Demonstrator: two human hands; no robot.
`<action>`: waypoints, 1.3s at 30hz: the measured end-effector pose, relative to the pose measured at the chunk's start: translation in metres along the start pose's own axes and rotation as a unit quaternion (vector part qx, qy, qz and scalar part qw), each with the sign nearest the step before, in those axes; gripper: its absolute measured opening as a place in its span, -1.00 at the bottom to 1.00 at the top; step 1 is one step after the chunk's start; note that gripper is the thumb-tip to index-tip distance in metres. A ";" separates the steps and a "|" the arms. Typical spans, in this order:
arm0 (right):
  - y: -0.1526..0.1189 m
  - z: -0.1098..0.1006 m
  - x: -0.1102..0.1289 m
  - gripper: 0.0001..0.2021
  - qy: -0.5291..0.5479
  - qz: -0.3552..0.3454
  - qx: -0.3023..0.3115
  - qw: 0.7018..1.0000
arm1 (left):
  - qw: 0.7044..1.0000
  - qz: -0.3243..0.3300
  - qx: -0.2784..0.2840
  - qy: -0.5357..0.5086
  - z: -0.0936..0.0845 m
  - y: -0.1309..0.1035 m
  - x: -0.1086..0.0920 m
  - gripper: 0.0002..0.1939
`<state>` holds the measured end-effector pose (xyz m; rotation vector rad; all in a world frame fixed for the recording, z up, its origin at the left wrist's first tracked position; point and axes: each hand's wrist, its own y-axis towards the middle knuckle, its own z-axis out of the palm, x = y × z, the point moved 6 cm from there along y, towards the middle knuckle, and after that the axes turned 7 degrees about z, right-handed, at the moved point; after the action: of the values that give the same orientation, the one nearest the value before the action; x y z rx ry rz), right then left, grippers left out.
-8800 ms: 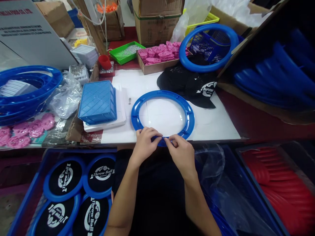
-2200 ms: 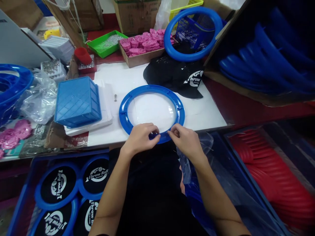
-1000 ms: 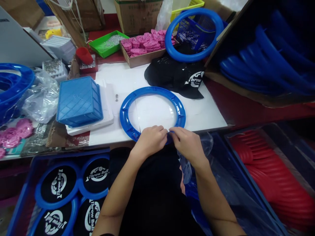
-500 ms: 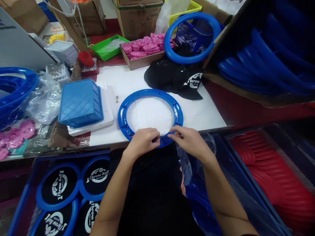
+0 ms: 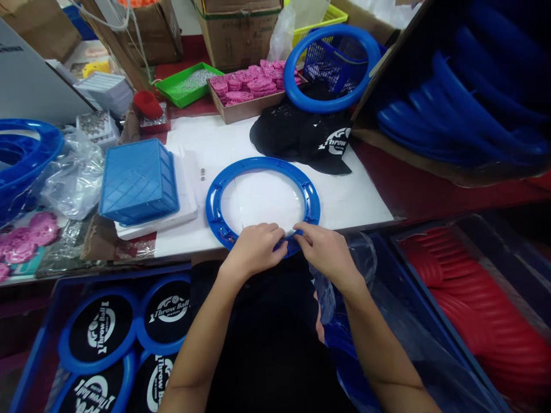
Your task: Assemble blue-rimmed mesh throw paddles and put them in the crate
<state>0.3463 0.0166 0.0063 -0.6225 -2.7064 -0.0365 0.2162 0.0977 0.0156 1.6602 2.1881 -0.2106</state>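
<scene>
A blue plastic ring lies on the white sheet with its hollow, ribbed side up. My left hand rests over its near rim, fingers curled and thumb tip close to the index finger. On the near right part of the rim is my right hand, its fingertips pinched together. A small whitish piece shows between the two hands; what each hand grips is too small to make out. Thin wires show in the ring left of my left hand. Beyond the ring lies black printed fabric.
Left stands an upturned blue basket. Behind are a green tray, a box of pink pieces and another blue ring. A carton of blue rings leans at right. Crates below hold finished discs and red parts.
Both hands have closed in slightly on each other along the near rim, and a whitish piece now shows between them. The ring has stayed in place.
</scene>
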 end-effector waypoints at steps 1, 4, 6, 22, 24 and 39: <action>-0.002 0.002 0.002 -0.78 -0.011 0.005 -0.002 1.000 | 1.000 -0.004 0.008 0.014 0.003 0.003 -0.003 -0.83; -0.006 0.003 0.006 -0.77 -0.030 0.015 0.001 0.999 | 1.000 -0.017 0.016 0.017 0.010 0.009 -0.007 -0.84; -0.006 0.001 0.006 -0.78 -0.025 0.015 0.015 0.999 | 0.999 -0.036 0.004 -0.005 0.012 0.009 -0.003 -0.87; 0.011 -0.027 -0.017 -0.78 0.113 -0.053 -0.004 0.992 | 0.995 -0.046 -0.026 -0.083 0.010 0.004 0.007 -0.87; 0.009 -0.023 -0.020 -0.75 0.125 -0.038 -0.011 0.991 | 0.996 -0.042 -0.025 -0.079 0.010 0.004 0.007 -0.86; -0.022 0.009 -0.020 -0.65 0.048 0.051 -0.135 0.988 | 0.996 -0.024 -0.014 -0.081 0.007 0.006 0.007 -0.86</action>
<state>0.3501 -0.0106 -0.0078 -0.8143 -2.5929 -0.4012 0.2222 0.1030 0.0069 1.5207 2.1023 -0.3158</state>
